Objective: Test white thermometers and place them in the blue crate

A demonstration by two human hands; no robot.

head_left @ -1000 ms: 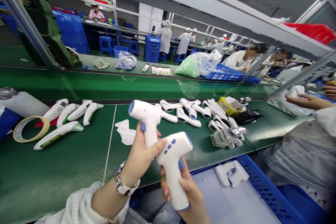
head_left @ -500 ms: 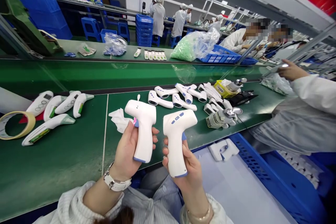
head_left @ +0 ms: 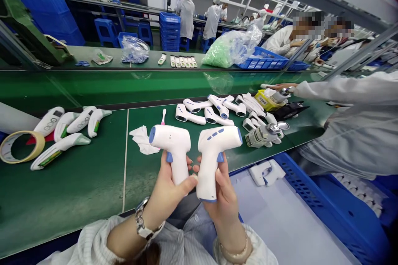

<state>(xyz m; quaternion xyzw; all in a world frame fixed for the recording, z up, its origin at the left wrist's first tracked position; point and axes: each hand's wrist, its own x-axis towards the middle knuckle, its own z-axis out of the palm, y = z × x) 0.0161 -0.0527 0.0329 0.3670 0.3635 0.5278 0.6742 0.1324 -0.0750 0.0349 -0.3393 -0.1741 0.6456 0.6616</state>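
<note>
My left hand [head_left: 171,182] is wrapped round the handle of a white infrared thermometer [head_left: 171,138], its nose turned to the left and its blue trigger above my fingers. A second white infrared thermometer [head_left: 217,137] is held by its handle in my right hand [head_left: 224,186]; its nose points right and blue buttons show on top. The two stand upright, back to back, a small gap between them. Behind the left one, a white cloth [head_left: 143,138] and a pink-and-white toothbrush [head_left: 163,116] lie on the green bench [head_left: 102,182].
More thermometers [head_left: 189,114] lie at the back, near a pump bottle [head_left: 261,134] and a yellow box [head_left: 266,101]. Slim thermometers [head_left: 59,149] and a tape roll [head_left: 21,159] are at left. A blue crate [head_left: 298,182] stands right. A co-worker's arm [head_left: 336,90] reaches over the bench.
Both thermometers have turned outward and come closer together, and my left thumb has moved across the left handle. The co-worker's arm at right has come down and forward over the bench.
</note>
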